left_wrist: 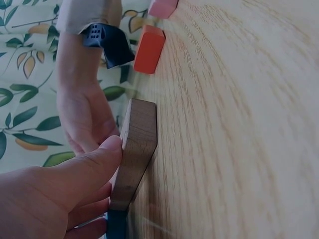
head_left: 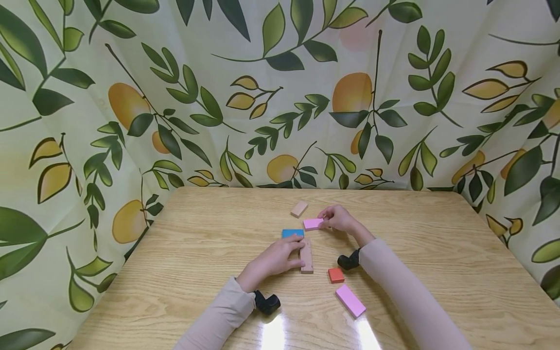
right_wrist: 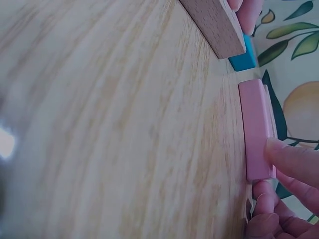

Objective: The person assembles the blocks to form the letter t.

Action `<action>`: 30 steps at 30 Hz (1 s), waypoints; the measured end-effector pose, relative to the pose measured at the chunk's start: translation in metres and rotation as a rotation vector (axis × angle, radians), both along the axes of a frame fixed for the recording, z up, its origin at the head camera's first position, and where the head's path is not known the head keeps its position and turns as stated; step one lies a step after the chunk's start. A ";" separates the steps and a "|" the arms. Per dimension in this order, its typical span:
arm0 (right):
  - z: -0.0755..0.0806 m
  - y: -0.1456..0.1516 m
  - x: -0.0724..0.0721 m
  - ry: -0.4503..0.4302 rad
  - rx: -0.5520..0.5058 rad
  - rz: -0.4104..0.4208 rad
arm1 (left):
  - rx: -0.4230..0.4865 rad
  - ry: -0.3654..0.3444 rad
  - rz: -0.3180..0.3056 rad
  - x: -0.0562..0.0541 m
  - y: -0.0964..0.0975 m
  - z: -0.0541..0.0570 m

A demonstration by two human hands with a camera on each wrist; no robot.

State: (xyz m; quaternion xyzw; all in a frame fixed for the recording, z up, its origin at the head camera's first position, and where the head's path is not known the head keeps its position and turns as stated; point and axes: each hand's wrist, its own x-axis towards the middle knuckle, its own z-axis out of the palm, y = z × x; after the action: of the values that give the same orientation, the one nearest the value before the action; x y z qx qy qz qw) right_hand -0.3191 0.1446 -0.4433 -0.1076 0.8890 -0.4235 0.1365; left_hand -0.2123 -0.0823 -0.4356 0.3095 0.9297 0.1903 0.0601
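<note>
The sleeved left arm [head_left: 216, 313] reaches in from the near left, its bare wrist [head_left: 248, 278] angled toward far right. The left hand [head_left: 277, 255] lies back up, thumb on the near side and apart from its bent fingers; whether they grip or merely rest is hard to tell. The right arm [head_left: 407, 287] slants toward far left, its hand [head_left: 339, 218] farther away, thumb and fingers pinching.

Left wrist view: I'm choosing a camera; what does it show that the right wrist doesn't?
Only the left wrist view has the red block, loose pink block, black wrist device and beige sleeve. Only the right wrist view has the held pink block. Both show the wooden plank, blue block, table, leaf-print cloth, left hand and right hand.
</note>
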 end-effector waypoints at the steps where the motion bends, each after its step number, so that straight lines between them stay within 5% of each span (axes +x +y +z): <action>1: 0.000 0.000 0.000 -0.004 0.004 -0.004 | 0.000 0.000 0.000 0.000 0.000 0.000; 30: 0.005 -0.005 0.009 -0.085 0.009 -0.096 | 0.002 0.003 0.002 0.000 0.000 0.000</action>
State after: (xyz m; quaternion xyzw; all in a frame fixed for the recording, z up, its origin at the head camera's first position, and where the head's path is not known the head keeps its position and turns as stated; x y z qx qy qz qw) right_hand -0.3103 0.1399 -0.4379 -0.0462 0.8885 -0.4298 0.1540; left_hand -0.2120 -0.0823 -0.4361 0.3090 0.9299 0.1910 0.0580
